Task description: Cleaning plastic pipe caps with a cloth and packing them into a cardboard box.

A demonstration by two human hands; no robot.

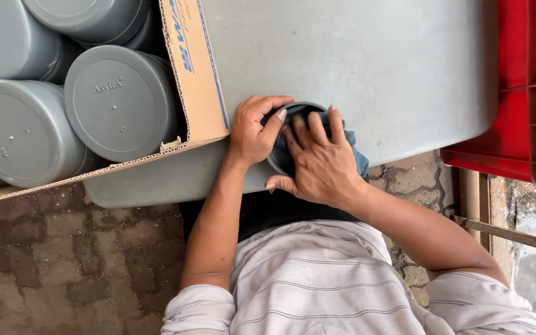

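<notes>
Your left hand (252,133) grips the rim of a round grey fitting (280,162) that lies on the table (392,68) at its near edge. The fingers curl over the top of the rim and the thumb reaches inward, so this hand appears to serve as the brace that keeps the part from turning or sliding.

Your right hand (321,164) lies flat across the opening of the fitting with fingers spread, pressing a blue cloth (358,162) into and over it. The spread fingers hold the cloth against the inner surface; a fold of cloth hangs out past your wrist on the right. Most of the fitting is hidden beneath both hands.

To your left, an open cardboard box (193,68) rests partly on the table and holds several grey caps (119,102) of similar kind, within arm's reach. A red crate (528,87) stands at the right end of the table. Paving stones (57,248) lie below.
</notes>
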